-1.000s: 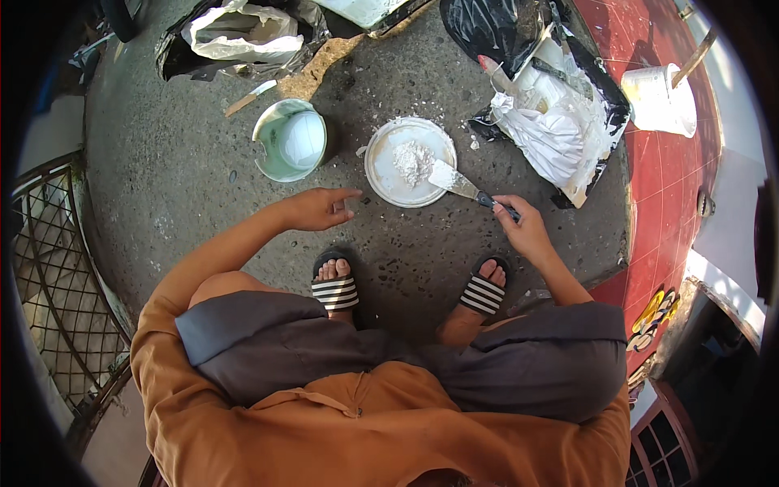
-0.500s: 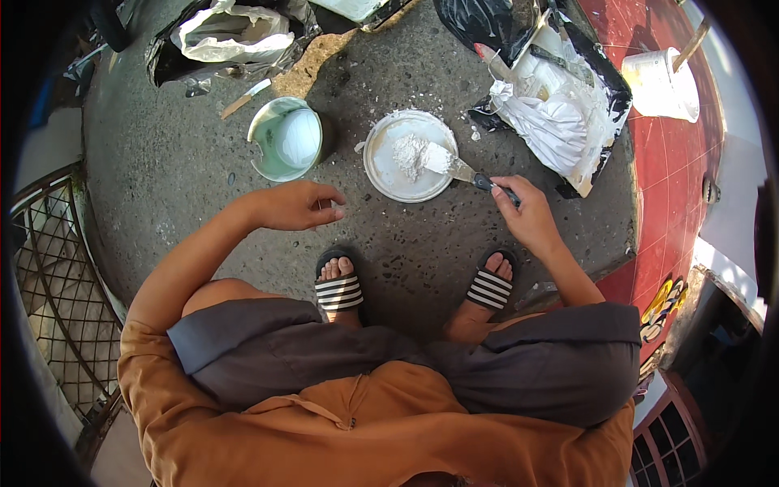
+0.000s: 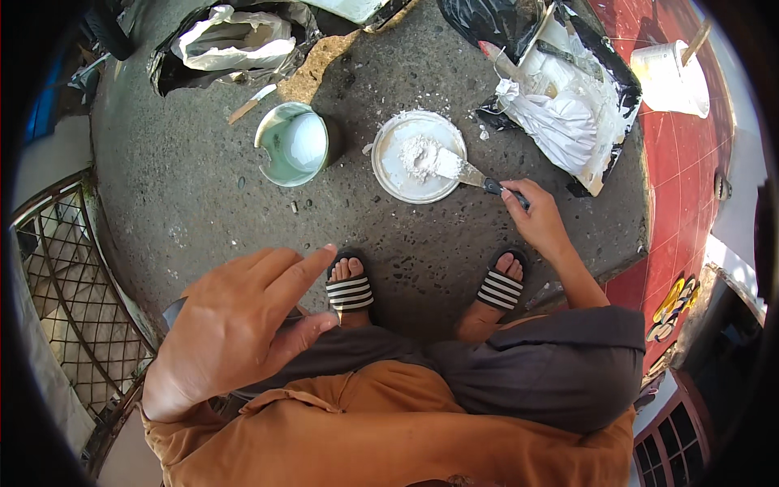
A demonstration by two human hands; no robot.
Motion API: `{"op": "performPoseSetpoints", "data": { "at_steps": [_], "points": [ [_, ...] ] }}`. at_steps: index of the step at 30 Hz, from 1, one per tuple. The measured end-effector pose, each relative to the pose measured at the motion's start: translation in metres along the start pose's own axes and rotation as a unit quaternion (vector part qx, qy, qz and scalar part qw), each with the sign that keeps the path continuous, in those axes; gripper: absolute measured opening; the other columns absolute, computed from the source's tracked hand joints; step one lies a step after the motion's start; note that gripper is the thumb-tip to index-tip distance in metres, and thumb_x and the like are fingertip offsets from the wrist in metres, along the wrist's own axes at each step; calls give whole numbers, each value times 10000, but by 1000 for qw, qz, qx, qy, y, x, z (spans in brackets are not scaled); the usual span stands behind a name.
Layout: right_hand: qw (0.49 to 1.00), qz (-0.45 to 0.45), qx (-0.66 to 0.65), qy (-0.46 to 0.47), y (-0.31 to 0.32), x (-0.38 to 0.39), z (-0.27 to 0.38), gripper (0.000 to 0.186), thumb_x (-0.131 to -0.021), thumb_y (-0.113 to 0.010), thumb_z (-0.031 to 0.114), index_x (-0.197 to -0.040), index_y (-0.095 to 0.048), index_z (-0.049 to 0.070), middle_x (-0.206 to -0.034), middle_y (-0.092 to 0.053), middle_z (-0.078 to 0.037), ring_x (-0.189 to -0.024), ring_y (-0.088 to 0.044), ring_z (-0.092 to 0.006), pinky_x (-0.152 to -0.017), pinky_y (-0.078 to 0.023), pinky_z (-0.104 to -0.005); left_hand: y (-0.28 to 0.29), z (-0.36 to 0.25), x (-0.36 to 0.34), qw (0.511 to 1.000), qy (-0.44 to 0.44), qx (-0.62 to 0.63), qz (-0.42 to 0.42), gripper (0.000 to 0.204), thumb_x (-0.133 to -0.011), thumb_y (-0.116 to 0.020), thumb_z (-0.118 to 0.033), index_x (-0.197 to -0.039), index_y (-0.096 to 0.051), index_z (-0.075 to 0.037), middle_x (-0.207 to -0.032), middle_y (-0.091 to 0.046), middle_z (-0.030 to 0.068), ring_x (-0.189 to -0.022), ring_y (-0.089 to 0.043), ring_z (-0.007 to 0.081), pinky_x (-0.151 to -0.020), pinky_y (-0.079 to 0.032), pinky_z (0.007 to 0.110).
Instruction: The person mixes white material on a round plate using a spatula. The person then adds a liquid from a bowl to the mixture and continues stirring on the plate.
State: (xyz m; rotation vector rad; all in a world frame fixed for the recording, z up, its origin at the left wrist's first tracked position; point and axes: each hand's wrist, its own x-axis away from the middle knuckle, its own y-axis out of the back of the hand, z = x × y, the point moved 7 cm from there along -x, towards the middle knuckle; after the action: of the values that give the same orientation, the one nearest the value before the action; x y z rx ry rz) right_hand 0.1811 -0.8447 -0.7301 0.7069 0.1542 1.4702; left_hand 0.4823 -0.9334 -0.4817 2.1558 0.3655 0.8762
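A putty knife (image 3: 485, 182) with a dark handle is held in my right hand (image 3: 535, 217). Its blade rests in a heap of white powder (image 3: 420, 156) on a round white lid (image 3: 398, 188). My left hand (image 3: 243, 321) is raised close to the camera above my left thigh, thumb and fingers apart, holding nothing. Left of the lid stands a pale green bucket (image 3: 272, 170) with a broken rim and something whitish inside. A second small blade with a wooden handle (image 3: 242, 111) lies on the concrete behind the bucket.
An open white sack in black plastic (image 3: 560, 134) lies at the far right, a white bag in black plastic (image 3: 235, 53) at the far left. On the red tiles stand a white pail (image 3: 669, 81) with a stick and several sandals (image 3: 672, 308). A metal grille (image 3: 77, 300) is at left.
My left hand has risen from beside the bucket toward the camera and back over my left thigh. My right hand still holds the putty knife in the powder, nearly unmoved.
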Motion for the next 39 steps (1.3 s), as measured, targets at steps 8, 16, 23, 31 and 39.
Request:
{"op": "performPoseSetpoints", "data": {
  "at_steps": [8,16,23,31,39],
  "points": [
    [998,10,-52,-28,-24,-11,-35,231,-976,-636,199,-1125,-703,35,-978,-686,-109,-789,-622,-188,-627,-453,-289,-19,3,-3,1000,-7,8,22,555,-859,-734,-318,-1314,-588,-36,-877,-625,69,-783,-645,272,-667,-499,406],
    [999,13,6,34,-12,-11,1,229,-960,-642,171,-1118,-685,10,-964,-667,-137,-841,-651,-272,-750,-496,-345,-34,22,-21,998,-6,52,-22,412,-931,-697,-289,-1229,-626,-13,-860,-630,110,-724,-641,265,-655,-508,380],
    [997,-17,22,79,-10,-10,18,214,-954,-627,159,-1080,-677,-6,-991,-658,-180,-909,-656,-379,-797,-510,-396,-131,69,-53,843,264,466,40,310,-1027,-592,-279,-1095,-619,22,-959,-674,84,-795,-677,166,-691,-549,311],
    [999,-9,1,51,4,-7,7,225,-946,-637,167,-1077,-676,-11,-1002,-680,-192,-934,-665,-365,-822,-510,-393,-248,125,-127,695,411,570,-154,280,-967,-627,-232,-1081,-588,20,-938,-649,99,-843,-675,195,-678,-577,318],
    [1000,-2,8,22,7,-1,-19,239,-943,-643,180,-1093,-691,0,-1019,-692,-182,-914,-667,-343,-792,-506,-373,-264,195,-144,822,386,187,-375,314,-911,-675,-227,-1075,-610,33,-849,-675,84,-692,-664,169,-536,-541,310]
  ]
}}
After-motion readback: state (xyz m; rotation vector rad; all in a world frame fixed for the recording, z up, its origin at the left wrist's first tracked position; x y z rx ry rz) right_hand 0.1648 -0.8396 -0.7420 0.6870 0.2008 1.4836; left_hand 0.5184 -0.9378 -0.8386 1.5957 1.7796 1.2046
